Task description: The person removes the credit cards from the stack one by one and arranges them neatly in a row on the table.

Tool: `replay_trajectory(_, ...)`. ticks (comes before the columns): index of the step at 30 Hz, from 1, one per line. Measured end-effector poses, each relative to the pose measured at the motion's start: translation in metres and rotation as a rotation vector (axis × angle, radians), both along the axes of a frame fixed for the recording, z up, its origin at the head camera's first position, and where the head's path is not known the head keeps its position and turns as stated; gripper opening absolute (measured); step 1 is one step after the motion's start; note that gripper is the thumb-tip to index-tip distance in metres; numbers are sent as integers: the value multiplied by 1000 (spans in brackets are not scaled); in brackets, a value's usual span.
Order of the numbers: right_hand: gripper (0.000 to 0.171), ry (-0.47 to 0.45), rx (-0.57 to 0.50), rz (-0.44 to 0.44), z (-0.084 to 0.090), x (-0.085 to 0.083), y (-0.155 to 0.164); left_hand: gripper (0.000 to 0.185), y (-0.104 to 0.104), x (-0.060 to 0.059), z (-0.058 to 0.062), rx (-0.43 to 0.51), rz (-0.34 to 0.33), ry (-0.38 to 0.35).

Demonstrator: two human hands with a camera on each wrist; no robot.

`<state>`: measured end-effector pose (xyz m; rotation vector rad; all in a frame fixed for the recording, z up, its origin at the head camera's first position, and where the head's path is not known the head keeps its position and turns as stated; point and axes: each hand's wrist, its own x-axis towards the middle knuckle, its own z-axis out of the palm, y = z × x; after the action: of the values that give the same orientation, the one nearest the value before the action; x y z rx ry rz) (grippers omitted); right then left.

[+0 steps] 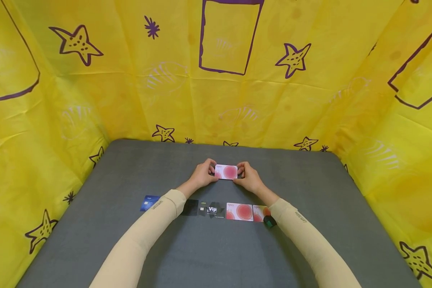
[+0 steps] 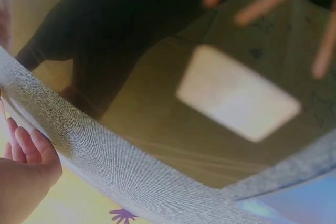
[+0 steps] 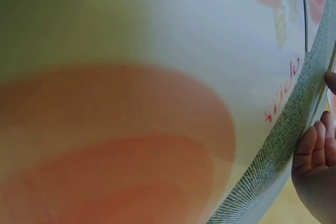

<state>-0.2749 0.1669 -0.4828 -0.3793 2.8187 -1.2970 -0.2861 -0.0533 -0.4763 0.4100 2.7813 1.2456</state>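
Observation:
A white card with pink circles [image 1: 226, 171] is held between both hands, above the grey table toward its far side. My left hand [image 1: 203, 174] pinches its left edge, and my right hand [image 1: 249, 178] pinches the right edge. In the left wrist view, the left hand [image 2: 29, 177] appears at the lower left, behind a dark card [image 2: 157, 145] lying close to the lens. The right hand [image 3: 317, 163] is at the right side of the right wrist view, where a blurred pink-circle card [image 3: 210, 40] fills most of the picture.
Nearer the person, a row of cards lies on the grey table [image 1: 216, 256]: a blue card [image 1: 149, 202], a black card [image 1: 191, 208], a Vip card [image 1: 211, 210] and pink-circle cards [image 1: 239, 212]. Sleeves partly cover the row's ends. Yellow patterned cloth [image 1: 187, 100] surrounds the table.

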Motion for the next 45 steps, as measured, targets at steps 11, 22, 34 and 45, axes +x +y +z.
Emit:
replay_trajectory(11, 53, 0, 9, 23, 0, 11, 3, 51, -4, 10, 1, 3, -33, 15)
replay_trajectory(22, 53, -21, 4, 41, 0, 23, 5, 50, -7, 22, 0, -6, -51, 23)
replay_trajectory(34, 53, 16, -23, 80, 5, 39, 12, 51, -6, 36, 3, 18, -67, 34)
replay_trajectory(45, 53, -11, -32, 79, 3, 57, 18, 51, -8, 54, 4, 55, -91, 26)
